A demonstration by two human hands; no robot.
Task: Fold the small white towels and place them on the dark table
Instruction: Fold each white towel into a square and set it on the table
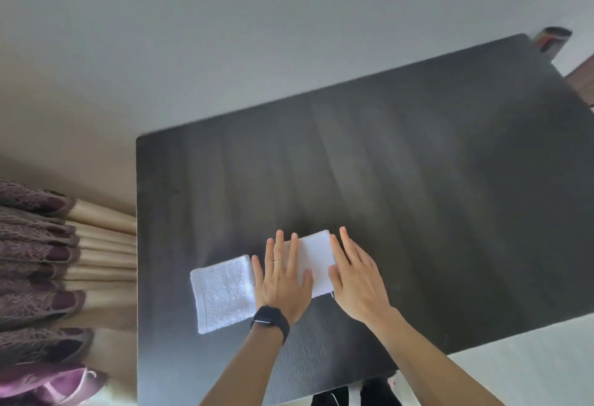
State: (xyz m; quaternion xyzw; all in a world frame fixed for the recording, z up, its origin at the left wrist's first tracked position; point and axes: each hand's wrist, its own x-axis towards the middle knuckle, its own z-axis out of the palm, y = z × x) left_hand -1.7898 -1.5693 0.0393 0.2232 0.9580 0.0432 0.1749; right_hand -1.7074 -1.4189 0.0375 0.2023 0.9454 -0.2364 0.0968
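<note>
The table (418, 164) is near-black, with faint grain streaks and a grey sheen. The left towel (221, 293) and right towel (316, 258) are plain white, the left with a looped terry texture. The watch (270, 320) is black, the ring (278, 261) silver. The curtain (35, 245) is purple lace over beige pleats. The wall (225, 36) is pale grey.
</note>
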